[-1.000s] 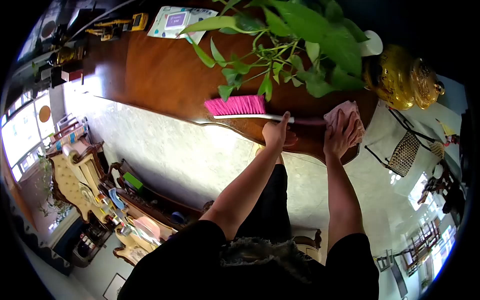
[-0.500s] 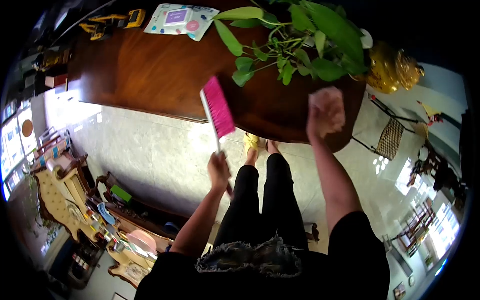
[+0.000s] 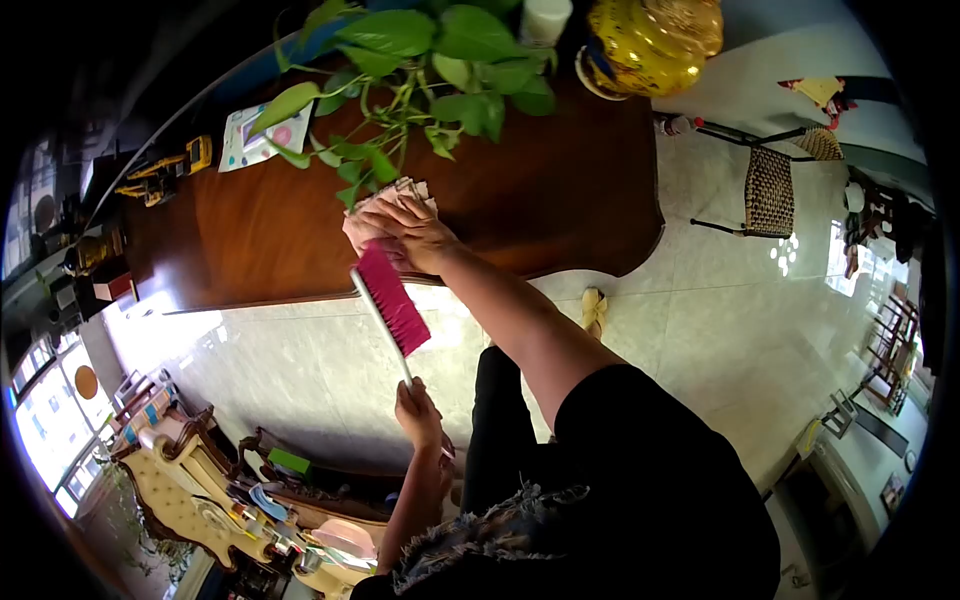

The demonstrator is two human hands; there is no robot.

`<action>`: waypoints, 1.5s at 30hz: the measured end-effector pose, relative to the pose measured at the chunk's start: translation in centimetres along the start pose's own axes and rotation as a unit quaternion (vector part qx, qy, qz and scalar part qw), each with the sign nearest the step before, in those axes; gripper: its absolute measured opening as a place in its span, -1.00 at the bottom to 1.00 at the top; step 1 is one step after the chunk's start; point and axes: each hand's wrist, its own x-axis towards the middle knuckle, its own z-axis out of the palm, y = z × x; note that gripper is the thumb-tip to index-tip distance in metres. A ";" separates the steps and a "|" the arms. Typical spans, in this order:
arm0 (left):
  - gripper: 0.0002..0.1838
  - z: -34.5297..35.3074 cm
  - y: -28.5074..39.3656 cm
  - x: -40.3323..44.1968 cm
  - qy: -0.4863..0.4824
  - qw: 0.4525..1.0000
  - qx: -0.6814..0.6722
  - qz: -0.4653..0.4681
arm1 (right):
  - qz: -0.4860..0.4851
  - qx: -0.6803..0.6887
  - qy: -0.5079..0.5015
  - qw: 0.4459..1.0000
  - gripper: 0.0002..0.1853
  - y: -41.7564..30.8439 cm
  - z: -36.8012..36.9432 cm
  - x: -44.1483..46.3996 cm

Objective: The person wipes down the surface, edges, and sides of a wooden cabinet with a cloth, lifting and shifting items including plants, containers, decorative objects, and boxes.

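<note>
My left hand (image 3: 418, 412) is closed round the white handle of a brush (image 3: 398, 312) with bright pink bristles. The brush is tilted up toward the front edge of a dark wooden table (image 3: 540, 190). Its bristle tip overlaps the lower part of a folded pink cloth (image 3: 357, 232) in the view; whether they touch I cannot tell. On the tabletop, my right hand (image 3: 415, 232) presses the cloth down, fingers spread over it. Leaves of a green plant (image 3: 400, 100) hang just above the cloth.
On the table stand a golden ornament (image 3: 650, 45), a white container (image 3: 545, 20), a wipes pack (image 3: 265, 135) and a yellow toy excavator (image 3: 170, 172). A woven chair (image 3: 770, 190) is at the right. A tufted cream sofa (image 3: 180, 490) and a cluttered low table lie lower left.
My right hand has brought the cloth from the table's right end leftward, down onto the tabletop under the plant. The view has shifted right. My left hand still grips the brush.
</note>
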 end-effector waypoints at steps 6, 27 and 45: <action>-0.70 7.5 2.3 -0.8 -0.071 0.962 0.212 0.157 | 0.066 -0.167 0.003 0.984 -0.22 5.2 -10.2 -13.0; -0.56 24.0 11.9 11.3 0.015 0.829 0.417 0.372 | 0.364 -0.144 0.208 0.896 -0.19 11.8 -23.5 -31.8; -0.33 36.4 11.7 3.6 -0.085 0.687 0.370 0.620 | 0.334 0.102 0.311 0.884 -0.28 24.2 -25.6 -21.8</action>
